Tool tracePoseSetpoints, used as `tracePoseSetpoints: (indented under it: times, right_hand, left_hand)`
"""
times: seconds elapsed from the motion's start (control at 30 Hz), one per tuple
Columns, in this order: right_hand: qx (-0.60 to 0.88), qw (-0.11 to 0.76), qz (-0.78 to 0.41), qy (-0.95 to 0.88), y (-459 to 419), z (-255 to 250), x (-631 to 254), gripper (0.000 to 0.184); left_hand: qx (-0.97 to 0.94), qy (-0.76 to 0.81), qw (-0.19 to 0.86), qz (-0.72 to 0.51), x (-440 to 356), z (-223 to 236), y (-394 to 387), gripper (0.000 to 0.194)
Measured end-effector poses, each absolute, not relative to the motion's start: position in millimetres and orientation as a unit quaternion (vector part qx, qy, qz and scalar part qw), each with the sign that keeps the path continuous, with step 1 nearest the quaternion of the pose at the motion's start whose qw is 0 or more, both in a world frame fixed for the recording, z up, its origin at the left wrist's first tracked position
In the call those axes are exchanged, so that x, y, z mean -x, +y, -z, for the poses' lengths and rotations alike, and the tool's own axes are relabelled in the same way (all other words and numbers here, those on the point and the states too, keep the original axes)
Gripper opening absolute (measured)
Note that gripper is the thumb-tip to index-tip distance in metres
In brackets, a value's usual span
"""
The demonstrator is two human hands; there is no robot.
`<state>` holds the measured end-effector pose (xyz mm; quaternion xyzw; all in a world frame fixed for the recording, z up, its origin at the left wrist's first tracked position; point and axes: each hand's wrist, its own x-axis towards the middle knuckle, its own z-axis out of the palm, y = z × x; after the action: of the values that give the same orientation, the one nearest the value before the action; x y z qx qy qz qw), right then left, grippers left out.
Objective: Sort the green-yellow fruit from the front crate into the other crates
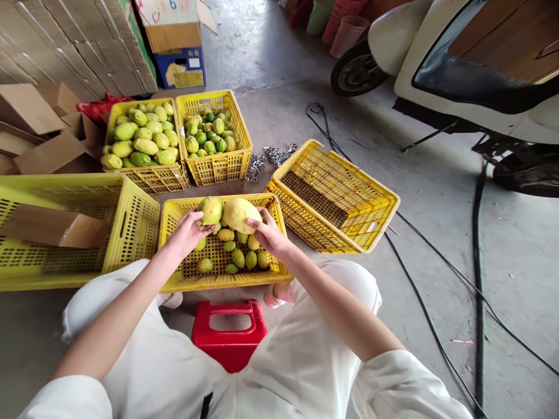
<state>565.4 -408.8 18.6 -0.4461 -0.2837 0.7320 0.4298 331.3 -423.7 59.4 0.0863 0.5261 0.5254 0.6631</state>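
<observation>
Above the nearest yellow crate [222, 284], our left hand [187, 234] curls its fingers round a mottled green-yellow fruit [210, 210], while our right hand [269, 233] grips a bigger, paler, smoother fruit [240, 216] just beside it. Beneath them, small oval fruits [251, 259] lie loose on the crate's mesh floor. Farther off we see long, bumpy fruits [145, 145] heaped in one crate and rounder, greener fruits [210, 141] in the next. To our right an open lattice crate [358, 189] sits at an angle; to our left a large yellow-green crate [138, 227] holds brown cardboard [82, 231]. Red plastic [229, 344] with a handle shows between our knees. Black cables [479, 250] trail over the hard grey floor [432, 227], near a white scooter [419, 49].
</observation>
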Motion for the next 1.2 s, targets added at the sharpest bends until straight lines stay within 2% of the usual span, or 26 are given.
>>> tracePoseSetpoints:
  times: [0.3,0.6,0.73,0.9,1.03,1.2]
  right_hand:
    - [0.395,0.391,-0.758,-0.341,-407.9,-27.2,-569.1,0.091]
    - [0.4,0.425,-0.741,-0.332,-403.9,-17.5,-569.0,0.085]
    - [0.414,0.433,-0.731,-0.327,-404.0,-16.9,-570.0,0.083]
    - [0.399,0.444,-0.732,-0.328,-403.7,-24.9,-572.7,0.095]
    - [0.413,0.43,-0.74,-0.312,-405.2,-27.1,-572.2,0.089]
    - [0.429,0.421,-0.736,-0.312,-410.0,-24.1,-566.8,0.091]
  left_hand:
    - [-0.112,0.506,0.681,-0.517,-329.1,-55.8,-425.2,0.042]
    - [-0.075,0.54,0.659,-0.518,-333.3,-55.2,-421.9,0.024]
    - [-0.064,0.551,0.665,-0.5,-336.6,-60.6,-423.3,0.022]
    - [-0.079,0.535,0.669,-0.51,-338.7,-66.1,-422.5,0.023]
    - [-0.058,0.552,0.643,-0.528,-338.0,-68.8,-418.8,0.022]
    - [-0.009,0.569,0.624,-0.536,-339.9,-78.4,-415.0,0.005]
